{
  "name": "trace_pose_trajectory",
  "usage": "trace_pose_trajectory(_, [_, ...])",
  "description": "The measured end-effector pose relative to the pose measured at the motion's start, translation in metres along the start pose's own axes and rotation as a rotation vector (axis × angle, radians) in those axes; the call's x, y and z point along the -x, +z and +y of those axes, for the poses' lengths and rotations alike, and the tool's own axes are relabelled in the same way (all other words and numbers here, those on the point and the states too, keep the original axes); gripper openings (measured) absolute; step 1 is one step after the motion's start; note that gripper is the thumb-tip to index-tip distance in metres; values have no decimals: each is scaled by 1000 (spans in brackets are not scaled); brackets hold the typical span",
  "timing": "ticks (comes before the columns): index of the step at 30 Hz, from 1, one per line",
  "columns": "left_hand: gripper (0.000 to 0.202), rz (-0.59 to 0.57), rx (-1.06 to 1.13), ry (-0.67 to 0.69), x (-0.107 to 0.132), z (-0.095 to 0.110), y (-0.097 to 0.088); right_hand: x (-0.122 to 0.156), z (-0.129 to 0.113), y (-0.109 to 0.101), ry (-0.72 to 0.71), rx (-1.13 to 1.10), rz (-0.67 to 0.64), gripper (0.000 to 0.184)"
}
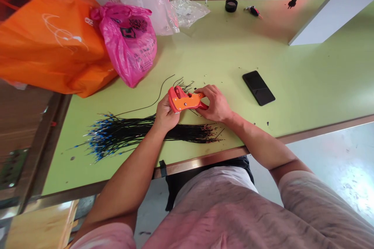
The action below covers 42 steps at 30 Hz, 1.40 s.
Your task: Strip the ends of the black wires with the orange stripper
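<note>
An orange and red wire stripper (187, 102) is held above the bench, its jaw end pointing left. My right hand (216, 104) is closed around its handles. At the jaw end, my left hand (166, 113) is curled with its fingers partly hidden behind the tool; what it pinches does not show. Beneath my left hand and forearm lies a long bundle of black wires (140, 128), with blue pieces at the left ends and coppery tips at the right. More loose black wires (182, 82) lie just behind the stripper.
On the green bench (204, 54), a black phone (258, 88) lies to the right. An orange bag (58, 46), a pink plastic bag (128, 42) and clear plastic stand at the back left. A black ring (231, 5), keys (253, 10) and a white panel (324, 11) are farther back.
</note>
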<state>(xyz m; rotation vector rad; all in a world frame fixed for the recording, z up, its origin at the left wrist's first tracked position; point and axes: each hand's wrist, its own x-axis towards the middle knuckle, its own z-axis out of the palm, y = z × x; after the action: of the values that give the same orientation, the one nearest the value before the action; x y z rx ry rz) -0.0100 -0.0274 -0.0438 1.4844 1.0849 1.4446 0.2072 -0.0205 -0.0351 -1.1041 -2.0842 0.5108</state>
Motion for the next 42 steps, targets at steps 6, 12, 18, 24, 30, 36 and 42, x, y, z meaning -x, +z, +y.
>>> trace_pose_trajectory(6, [33,-54,-69,10,3,-7,-6,0,-2,-1,2,25,-6,38])
trace_pose_trajectory(12, [35,-79,-50,110,4,-27,-13,-1,-4,-1,-53,147,3,38])
trace_pose_trajectory(18, [43,-136,162,-5,1,-34,-14,-1,-4,-2,-71,202,-3,42])
trace_pose_trajectory(24, [48,-93,110,-8,3,-26,-11,-1,-4,-3,-82,183,-19,41])
trace_pose_trajectory(30, [54,-102,-139,68,3,-16,-13,-3,-3,-3,6,155,-84,23])
trace_pose_trajectory(36, [53,-94,-31,27,4,-3,-7,-5,0,-6,-20,-208,-46,31])
trace_pose_trajectory(42, [48,-79,56,-107,5,7,-5,-10,3,-13,201,-628,-7,36])
